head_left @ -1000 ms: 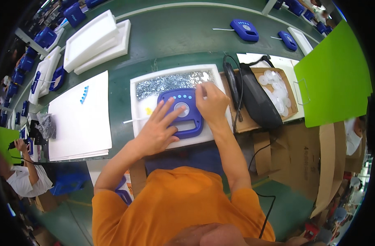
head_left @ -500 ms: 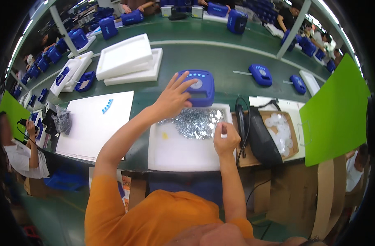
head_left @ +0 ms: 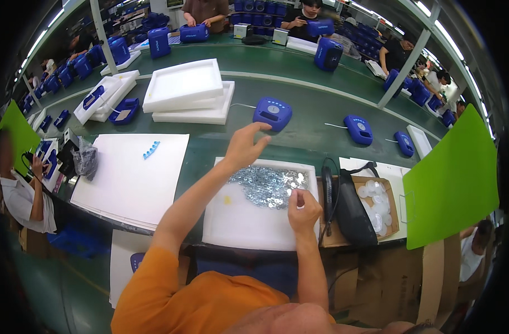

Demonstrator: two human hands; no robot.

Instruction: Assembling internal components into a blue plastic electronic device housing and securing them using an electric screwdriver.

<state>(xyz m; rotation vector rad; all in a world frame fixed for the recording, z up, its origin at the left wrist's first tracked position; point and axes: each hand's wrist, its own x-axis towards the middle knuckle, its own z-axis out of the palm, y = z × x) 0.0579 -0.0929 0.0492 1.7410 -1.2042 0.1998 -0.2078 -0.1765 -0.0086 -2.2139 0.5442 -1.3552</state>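
Note:
My left hand (head_left: 246,146) reaches out over the green table with index finger and thumb apart, holding nothing. Its fingertip is at the near edge of a blue plastic housing (head_left: 273,113), which has a row of light-blue buttons, a round grey disc and a white cable or strip at its left. Below it, a white foam tray (head_left: 249,231) holds a heap of small shiny silver pieces (head_left: 265,186). My right hand (head_left: 304,211) is pinched closed over the tray's right side; whatever lies between its fingertips is too small to name.
Right of the tray, a cardboard box (head_left: 396,214) holds clear round plastic pieces (head_left: 378,206) beside a black case (head_left: 356,209). More blue housings (head_left: 358,129) lie farther right. White foam trays (head_left: 184,86) are stacked at the back left. A light-blue button strip (head_left: 151,150) rests on white board (head_left: 129,183).
The blue housing has gone from under my left hand, close above the tray, to farther back on the table. My left hand has let go of it. The right hand stays pinched over the tray.

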